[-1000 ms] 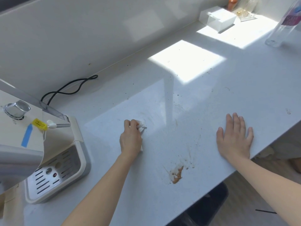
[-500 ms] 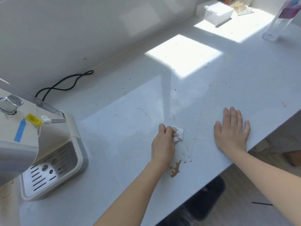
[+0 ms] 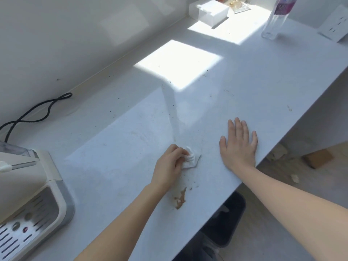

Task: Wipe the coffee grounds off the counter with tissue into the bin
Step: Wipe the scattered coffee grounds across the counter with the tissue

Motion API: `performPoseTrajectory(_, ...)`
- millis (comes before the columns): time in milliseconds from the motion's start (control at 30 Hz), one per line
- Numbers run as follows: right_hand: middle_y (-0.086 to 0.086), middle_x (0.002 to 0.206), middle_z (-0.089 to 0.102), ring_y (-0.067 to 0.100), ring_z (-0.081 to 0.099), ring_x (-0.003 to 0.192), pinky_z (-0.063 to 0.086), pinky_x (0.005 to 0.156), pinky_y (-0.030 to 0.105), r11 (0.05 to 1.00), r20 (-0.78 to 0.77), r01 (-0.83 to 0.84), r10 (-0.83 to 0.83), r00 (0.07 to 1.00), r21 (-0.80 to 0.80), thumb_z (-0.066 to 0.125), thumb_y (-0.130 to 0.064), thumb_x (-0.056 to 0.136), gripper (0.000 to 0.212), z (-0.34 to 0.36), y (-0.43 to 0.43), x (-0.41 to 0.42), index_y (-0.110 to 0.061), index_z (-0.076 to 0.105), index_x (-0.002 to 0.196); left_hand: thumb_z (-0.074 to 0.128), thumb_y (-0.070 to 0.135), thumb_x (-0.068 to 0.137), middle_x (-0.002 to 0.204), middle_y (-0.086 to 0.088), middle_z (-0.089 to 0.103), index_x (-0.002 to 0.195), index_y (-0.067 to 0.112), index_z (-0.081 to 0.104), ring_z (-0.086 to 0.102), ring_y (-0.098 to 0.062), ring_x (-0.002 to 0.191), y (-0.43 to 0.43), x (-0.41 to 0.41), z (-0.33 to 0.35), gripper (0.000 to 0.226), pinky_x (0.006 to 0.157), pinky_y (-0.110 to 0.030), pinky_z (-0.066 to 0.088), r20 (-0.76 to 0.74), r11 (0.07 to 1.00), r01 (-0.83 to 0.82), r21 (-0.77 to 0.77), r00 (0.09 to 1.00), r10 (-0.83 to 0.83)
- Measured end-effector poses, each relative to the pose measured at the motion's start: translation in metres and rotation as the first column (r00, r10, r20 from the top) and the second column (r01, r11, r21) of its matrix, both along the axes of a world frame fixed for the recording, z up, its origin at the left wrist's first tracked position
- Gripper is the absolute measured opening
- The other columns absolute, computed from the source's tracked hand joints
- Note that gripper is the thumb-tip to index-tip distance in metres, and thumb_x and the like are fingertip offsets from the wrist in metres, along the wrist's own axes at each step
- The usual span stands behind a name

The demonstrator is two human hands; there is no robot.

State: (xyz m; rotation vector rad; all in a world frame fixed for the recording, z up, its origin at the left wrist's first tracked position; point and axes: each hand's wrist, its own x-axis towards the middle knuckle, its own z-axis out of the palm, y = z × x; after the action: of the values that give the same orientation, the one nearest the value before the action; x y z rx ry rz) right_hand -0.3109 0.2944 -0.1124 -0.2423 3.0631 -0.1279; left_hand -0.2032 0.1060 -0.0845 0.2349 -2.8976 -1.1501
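Note:
My left hand (image 3: 169, 165) grips a crumpled white tissue (image 3: 191, 160) pressed on the pale counter (image 3: 235, 87). A small brown pile of coffee grounds (image 3: 180, 199) lies just below that hand, near the counter's front edge, with a few loose specks beside it. Flat on the counter to the right of the tissue rests my right hand (image 3: 238, 146), fingers straight. Under the counter's edge stands a dark bin (image 3: 226, 223), partly hidden by the counter.
A cream coffee machine (image 3: 28, 194) with a slotted drip tray stands at the left, its black cable (image 3: 37, 112) trailing along the wall. At the far end are a white box (image 3: 209, 11), a clear bottle (image 3: 276, 17) and a socket panel (image 3: 335, 27).
My left hand has dragged the tissue rightward across the counter toward my right hand, and now sits just above the grounds. The right hand has stayed flat.

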Motion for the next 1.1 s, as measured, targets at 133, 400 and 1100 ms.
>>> performPoseTrajectory(133, 0.002, 0.162, 0.007, 0.019, 0.005, 0.148, 0.007, 0.117, 0.048, 1.0, 0.003, -0.001, 0.001, 1.0, 0.005, 0.016, -0.041, 0.096, 0.062, -0.001, 0.0, 0.0, -0.017, 0.009, 0.152, 0.059, 0.003, 0.085, 0.091, 0.001, 0.06, 0.097, 0.011, 0.072, 0.053, -0.014, 0.085, -0.003, -0.035, 0.003, 0.019, 0.071, -0.021, 0.039, -0.008, 0.998, 0.062, 0.013, 0.998, -0.062)
performPoseTrajectory(400, 0.003, 0.162, 0.007, 0.02, 0.005, 0.148, 0.007, 0.117, 0.049, 1.0, 0.003, -0.009, 0.009, 1.0, -0.004, 0.02, -0.039, 0.098, 0.06, 0.0, 0.001, 0.0, -0.016, 0.01, 0.152, 0.064, 0.002, 0.081, 0.087, -0.005, 0.063, 0.093, 0.011, 0.075, 0.056, -0.012, 0.074, 0.01, -0.028, 0.006, 0.018, 0.065, -0.033, 0.049, 0.011, 0.965, 0.253, 0.067, 0.967, -0.255)
performPoseTrajectory(1100, 0.004, 0.161, 0.008, 0.021, 0.003, 0.148, 0.003, 0.117, 0.049, 0.999, -0.003, -0.018, 0.018, 1.0, -0.05, 0.018, -0.039, 0.097, 0.06, -0.003, 0.001, 0.0, -0.015, 0.012, 0.152, 0.061, 0.021, 0.086, 0.072, 0.012, 0.051, 0.094, 0.03, 0.074, 0.053, -0.006, 0.069, 0.048, 0.091, 0.001, 0.018, 0.058, -0.012, 0.037, 0.129, 0.945, -0.287, 0.159, 0.955, 0.268)
